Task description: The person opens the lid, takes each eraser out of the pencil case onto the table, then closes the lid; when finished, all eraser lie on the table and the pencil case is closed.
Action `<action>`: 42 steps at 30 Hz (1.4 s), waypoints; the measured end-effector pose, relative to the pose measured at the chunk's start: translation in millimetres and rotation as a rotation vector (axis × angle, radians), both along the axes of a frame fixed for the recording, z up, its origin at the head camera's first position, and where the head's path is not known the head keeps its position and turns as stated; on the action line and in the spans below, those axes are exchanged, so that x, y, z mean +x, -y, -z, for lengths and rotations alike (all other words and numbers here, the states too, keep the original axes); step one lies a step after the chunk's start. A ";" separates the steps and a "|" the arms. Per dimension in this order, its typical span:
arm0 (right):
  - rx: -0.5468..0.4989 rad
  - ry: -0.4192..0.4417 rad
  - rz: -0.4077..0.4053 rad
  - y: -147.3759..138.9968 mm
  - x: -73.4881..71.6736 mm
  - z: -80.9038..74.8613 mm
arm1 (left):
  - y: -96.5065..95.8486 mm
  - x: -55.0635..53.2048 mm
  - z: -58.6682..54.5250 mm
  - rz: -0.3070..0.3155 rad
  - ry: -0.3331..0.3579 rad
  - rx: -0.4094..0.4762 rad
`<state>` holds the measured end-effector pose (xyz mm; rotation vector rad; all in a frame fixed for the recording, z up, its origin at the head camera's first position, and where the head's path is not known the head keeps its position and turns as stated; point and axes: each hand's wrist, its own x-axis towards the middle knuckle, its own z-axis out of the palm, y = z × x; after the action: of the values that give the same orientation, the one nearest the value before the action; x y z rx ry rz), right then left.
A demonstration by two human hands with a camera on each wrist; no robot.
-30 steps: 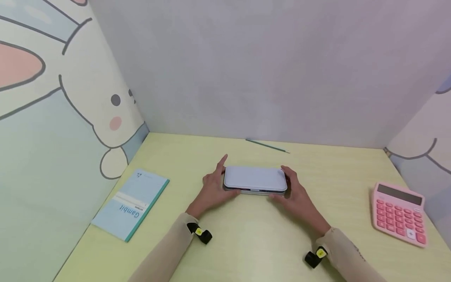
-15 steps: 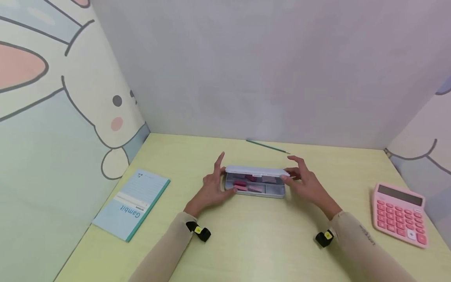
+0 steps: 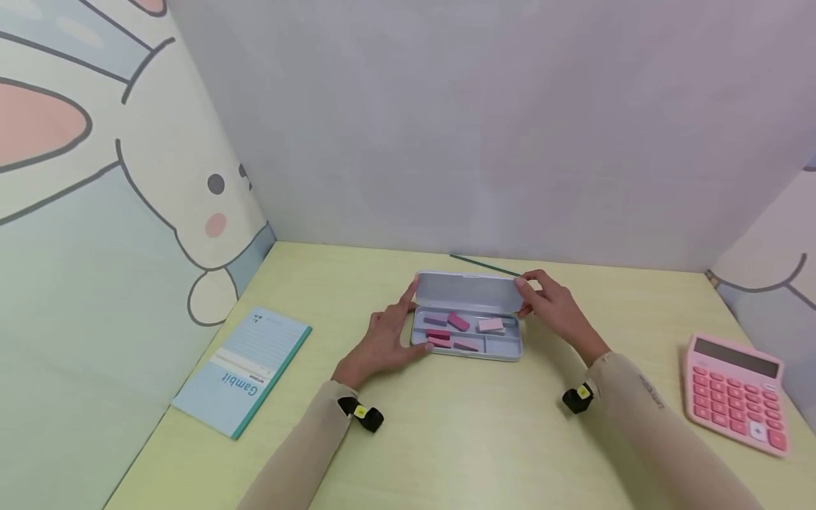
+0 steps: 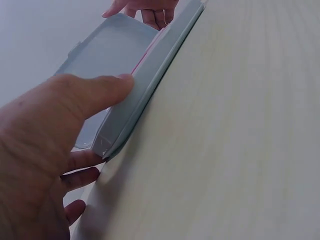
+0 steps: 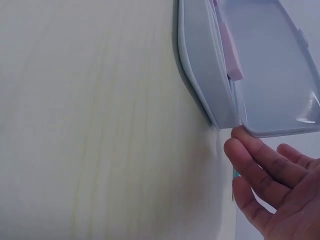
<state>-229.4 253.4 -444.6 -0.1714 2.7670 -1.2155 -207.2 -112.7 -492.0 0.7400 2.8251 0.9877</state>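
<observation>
A pale lavender pencil case (image 3: 503,346) lies on the table with its lid (image 3: 465,292) raised at the back. Several pink and purple eraser-like blocks (image 3: 490,325) sit in its compartments. My left hand (image 3: 381,345) grips the left end, its thumb on the front wall (image 4: 137,102) and index finger at the lid's left edge. My right hand (image 3: 561,312) holds the lid's right edge, thumb near the top corner. In the right wrist view, loosely bent right fingers (image 5: 265,172) are at the hinge corner.
A dark green pencil (image 3: 481,264) lies behind the case, its right end partly hidden by the right hand. A blue notebook (image 3: 245,372) lies at the left, and a pink calculator (image 3: 735,393) at the right. Walls enclose the table's back and sides.
The pencil case was closed one second ago. Its lid has swung up and back with my right hand, uncovering the blocks. My left hand has stayed at the left end.
</observation>
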 end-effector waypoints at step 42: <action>0.140 -0.251 -0.295 26.9 15.8 18.2 | 0.9 -1.3 1.6 -0.049 0.000 -0.159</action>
<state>-213.6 226.5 -462.9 -0.7367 2.8813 -0.9818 -208.5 -113.6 -493.6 0.6564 2.8918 0.7573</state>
